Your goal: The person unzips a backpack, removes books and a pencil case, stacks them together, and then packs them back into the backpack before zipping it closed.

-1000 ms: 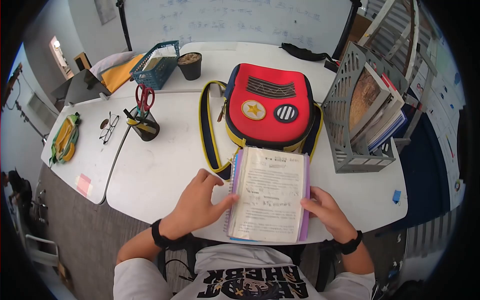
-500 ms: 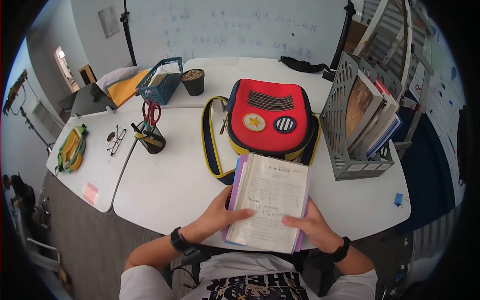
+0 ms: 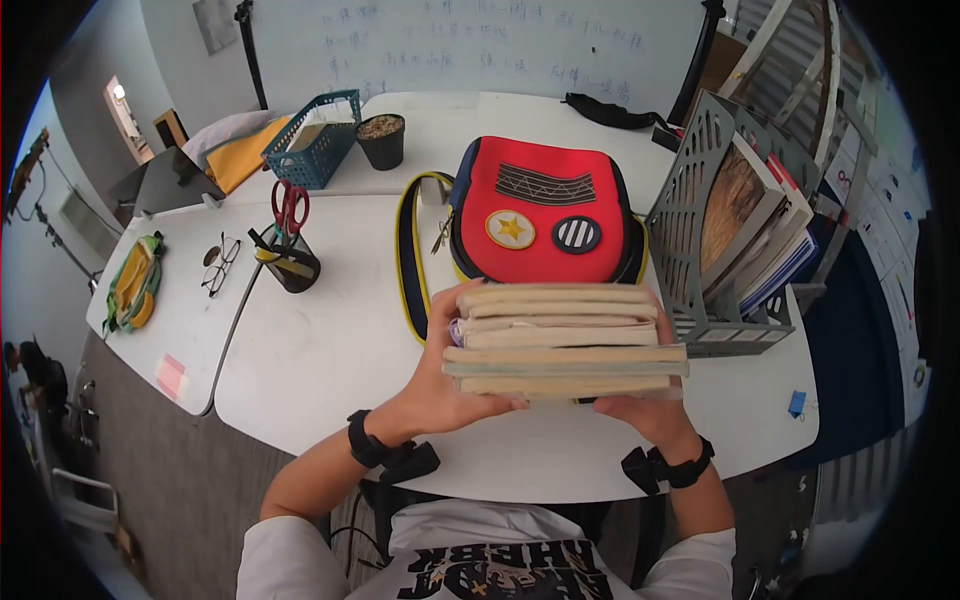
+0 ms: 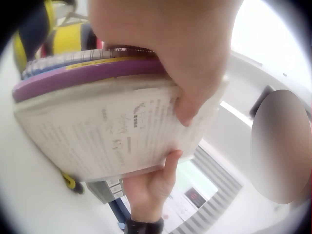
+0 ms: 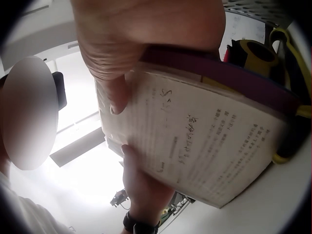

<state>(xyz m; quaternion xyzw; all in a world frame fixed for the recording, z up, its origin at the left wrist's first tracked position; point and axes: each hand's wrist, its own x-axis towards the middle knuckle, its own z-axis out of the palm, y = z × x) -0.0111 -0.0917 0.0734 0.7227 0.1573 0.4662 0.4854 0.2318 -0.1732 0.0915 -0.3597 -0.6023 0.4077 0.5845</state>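
The stack of books (image 3: 562,340) is held on edge at centre frame, above the white worktop (image 3: 330,350), just before the red backpack (image 3: 540,215). It is gripped by the left hand (image 3: 440,385) and right hand (image 3: 645,410) from either side. The edges should be squared with even pressure so that no loose sheet slips.

Book stack (image 3: 560,340) before backpack (image 3: 540,215); rack (image 3: 700,220) right.

White T-shirt (image 3: 480,560) with short sleeves, black print with large letters across the chest. Black strap (image 3: 362,440) on left wrist and black strap (image 3: 690,468) on right wrist, each with a small black camera mount attached. Bare forearms.
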